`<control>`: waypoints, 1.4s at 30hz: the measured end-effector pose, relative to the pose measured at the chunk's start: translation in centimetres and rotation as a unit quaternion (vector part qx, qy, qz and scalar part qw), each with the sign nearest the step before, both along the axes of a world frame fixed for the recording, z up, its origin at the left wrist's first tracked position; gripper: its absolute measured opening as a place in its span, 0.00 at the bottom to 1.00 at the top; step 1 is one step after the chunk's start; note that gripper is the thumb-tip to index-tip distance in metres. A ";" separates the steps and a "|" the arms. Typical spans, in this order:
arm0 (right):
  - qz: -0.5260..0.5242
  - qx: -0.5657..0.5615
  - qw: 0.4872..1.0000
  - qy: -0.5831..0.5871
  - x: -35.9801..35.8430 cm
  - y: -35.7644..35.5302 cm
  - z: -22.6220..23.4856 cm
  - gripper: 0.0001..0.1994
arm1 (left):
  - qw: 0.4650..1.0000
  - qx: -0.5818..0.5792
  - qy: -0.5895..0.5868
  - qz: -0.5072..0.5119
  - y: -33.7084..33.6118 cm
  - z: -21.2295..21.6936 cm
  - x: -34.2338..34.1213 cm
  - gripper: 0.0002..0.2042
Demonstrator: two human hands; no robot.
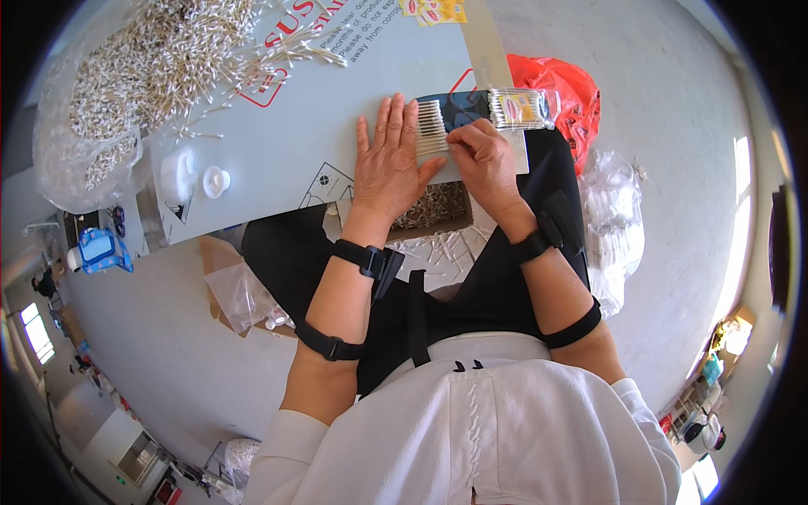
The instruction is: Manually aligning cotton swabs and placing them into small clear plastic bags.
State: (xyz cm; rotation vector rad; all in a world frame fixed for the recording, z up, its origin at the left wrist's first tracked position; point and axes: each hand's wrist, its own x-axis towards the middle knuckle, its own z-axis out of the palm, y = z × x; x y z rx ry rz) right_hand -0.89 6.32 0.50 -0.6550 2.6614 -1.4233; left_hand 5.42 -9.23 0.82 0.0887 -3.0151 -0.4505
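Observation:
A row of cotton swabs (pixel 431 128) lies side by side on the grey table, between my two hands. My left hand (pixel 389 156) rests flat on the table with its fingers stretched out, its edge against the left end of the row. Close to the right side of the swabs, the thumb and fingers of my right hand (pixel 486 160) are pinched together; what they hold, if anything, is hidden. Just beyond that hand lies a dark blue flat piece (pixel 465 108). A clear pack of swabs with a yellow label (pixel 515 108) is at the table's right edge.
A big heap of loose cotton swabs (pixel 160 71) spills from a clear bag at the far left. Near it stands a small white round lid (pixel 216 182). Below the table edge is a box of swabs (pixel 433 210). A red plastic bag (pixel 572 101) hangs at the right.

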 end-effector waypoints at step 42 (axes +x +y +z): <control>-0.027 0.028 0.999 0.008 -0.4 -1.1 0.6 0.05 | 1.000 0.007 0.004 0.010 0.0 -0.1 0.0 0.42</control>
